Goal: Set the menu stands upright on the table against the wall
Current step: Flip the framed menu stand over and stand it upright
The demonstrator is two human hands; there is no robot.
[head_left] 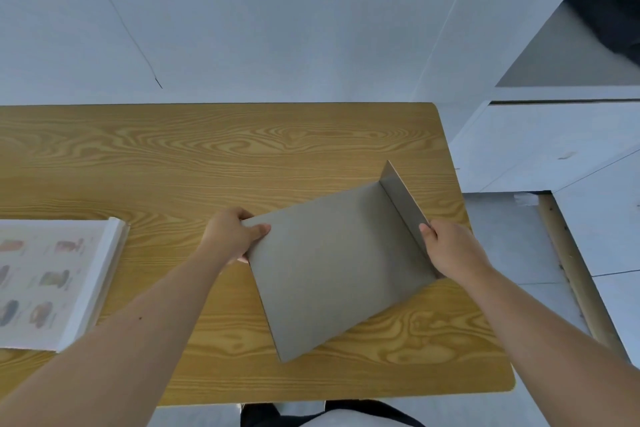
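Gripping a grey menu stand (339,260) from both sides, the left hand (233,236) pinches its far-left corner while the right hand (450,250) clasps the folded foot flap at the opposite edge. The stand spans between the hands, tilted low over the wooden table (214,156), blank back facing up. This looks like the raising step: next it wants tipping up and carrying forward, beyond both hands, to the wall (277,28). Another printed menu stand (55,281) lies flat, left of the left forearm.
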